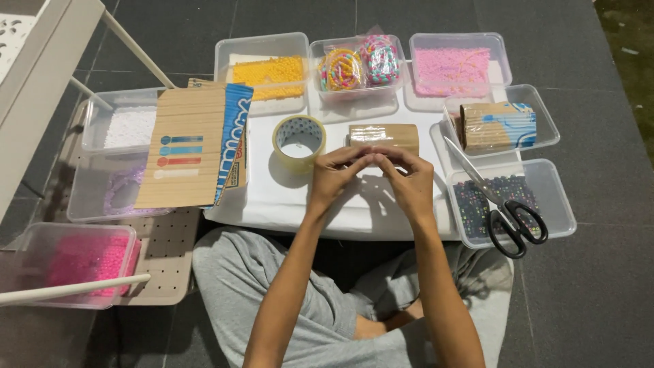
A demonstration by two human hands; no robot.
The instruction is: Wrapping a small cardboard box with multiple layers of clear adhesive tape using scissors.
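Observation:
My left hand [336, 175] and my right hand [411, 181] meet at the fingertips above a white board [286, 201] that rests over my lap. The fingers of both are curled and pinched together; whatever lies between them is too small to make out. Just beyond the fingertips lies a small folded cardboard piece [383, 135]. A roll of clear packing tape [298, 140] stands to the left of it, close to my left hand.
Clear tubs ring the board: yellow beads [269, 70], coloured cord coils [357, 63], pink beads [452, 68], a cardboard roll [496, 126], dark letter beads [477, 197] with black-handled scissors [507, 211] across the rim. A flat cardboard sheet [187, 146] lies left, over more tubs.

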